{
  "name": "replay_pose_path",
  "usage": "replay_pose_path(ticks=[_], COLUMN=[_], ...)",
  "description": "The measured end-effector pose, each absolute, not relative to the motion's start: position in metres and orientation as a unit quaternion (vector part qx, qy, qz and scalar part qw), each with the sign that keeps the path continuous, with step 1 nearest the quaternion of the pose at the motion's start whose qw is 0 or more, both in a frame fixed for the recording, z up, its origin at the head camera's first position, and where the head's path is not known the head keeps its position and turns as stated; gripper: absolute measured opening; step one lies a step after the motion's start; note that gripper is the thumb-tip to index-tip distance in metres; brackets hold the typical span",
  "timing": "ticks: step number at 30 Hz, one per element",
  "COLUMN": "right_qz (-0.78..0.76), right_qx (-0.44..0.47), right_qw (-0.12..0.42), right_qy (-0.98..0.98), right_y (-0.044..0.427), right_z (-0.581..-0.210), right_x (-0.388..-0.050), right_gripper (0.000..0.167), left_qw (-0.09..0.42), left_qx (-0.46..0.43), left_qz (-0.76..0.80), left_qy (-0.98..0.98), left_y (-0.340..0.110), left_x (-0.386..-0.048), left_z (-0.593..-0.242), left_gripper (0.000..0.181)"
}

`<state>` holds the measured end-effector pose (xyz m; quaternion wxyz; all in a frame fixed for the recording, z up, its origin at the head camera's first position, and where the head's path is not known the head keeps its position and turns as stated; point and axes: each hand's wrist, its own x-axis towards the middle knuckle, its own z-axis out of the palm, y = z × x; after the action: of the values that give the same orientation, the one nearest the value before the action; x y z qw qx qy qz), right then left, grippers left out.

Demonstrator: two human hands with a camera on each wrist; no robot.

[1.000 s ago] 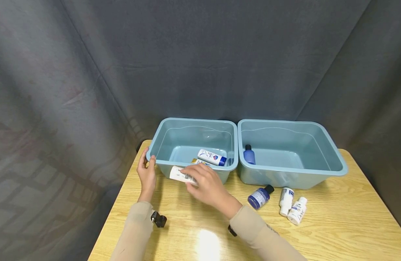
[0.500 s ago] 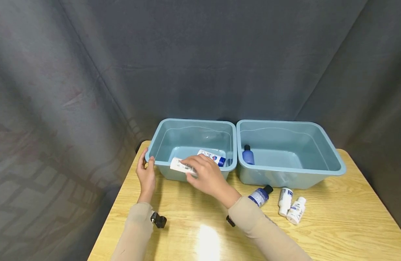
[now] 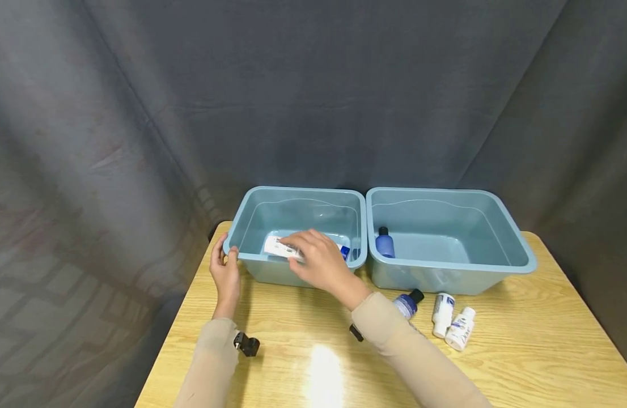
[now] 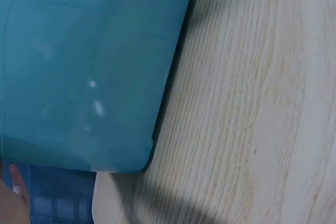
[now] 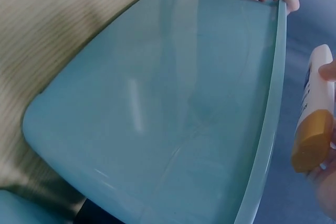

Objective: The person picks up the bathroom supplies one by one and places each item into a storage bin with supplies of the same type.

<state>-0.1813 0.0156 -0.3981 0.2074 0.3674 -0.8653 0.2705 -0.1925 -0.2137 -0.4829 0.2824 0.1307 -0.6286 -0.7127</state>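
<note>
In the head view the right hand [image 3: 321, 263] grips a white bottle [image 3: 278, 247] over the front rim of the left blue bin [image 3: 293, 190]. The right wrist view shows that bottle [image 5: 318, 98] with an orange-brown cap, thumb and fingers round it, above the rim. My left hand [image 3: 225, 280] holds the same bin's front left corner, thumb on the near side. Only part of the left hand [image 4: 13, 195] shows in the left wrist view. Inside the left bin, a bottle's blue cap [image 3: 345, 252] shows beside the right hand; the rest is mostly hidden.
The right bin [image 3: 451, 264] stands beside the left one and holds a blue bottle [image 3: 385, 245]. On the wooden table [image 3: 528, 317] in front lie a dark blue bottle [image 3: 405, 306], partly behind the right sleeve, and two white bottles [image 3: 443, 309] [image 3: 460, 328]. A grey curtain hangs behind.
The right hand has moved the white bottle up and forward, from in front of the left bin to over its rim. The left hand still holds the corner.
</note>
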Motion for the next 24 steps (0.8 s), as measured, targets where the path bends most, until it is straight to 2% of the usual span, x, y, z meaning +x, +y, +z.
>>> replay_pose_path(ticks=[9, 18, 24], right_qz=[0.285, 0.284, 0.267], right_qx=[0.356, 0.347, 0.331], right_qw=[0.162, 0.106, 0.071], right_qy=[-0.875, -0.888, -0.902], right_y=[0.009, 0.002, 0.002], right_z=[-0.388, -0.380, -0.381], right_x=[-0.190, -0.204, -0.216], right_gripper=[0.039, 0.040, 0.040], left_qw=[0.272, 0.282, 0.281], left_qx=[0.142, 0.132, 0.129], left_qz=[-0.683, -0.668, -0.670], left_qy=[-0.663, -0.676, -0.674], left_y=[-0.220, -0.213, -0.213], left_x=[-0.189, -0.168, -0.166], left_z=[-0.479, -0.446, -0.446], left_gripper=[0.045, 0.043, 0.044])
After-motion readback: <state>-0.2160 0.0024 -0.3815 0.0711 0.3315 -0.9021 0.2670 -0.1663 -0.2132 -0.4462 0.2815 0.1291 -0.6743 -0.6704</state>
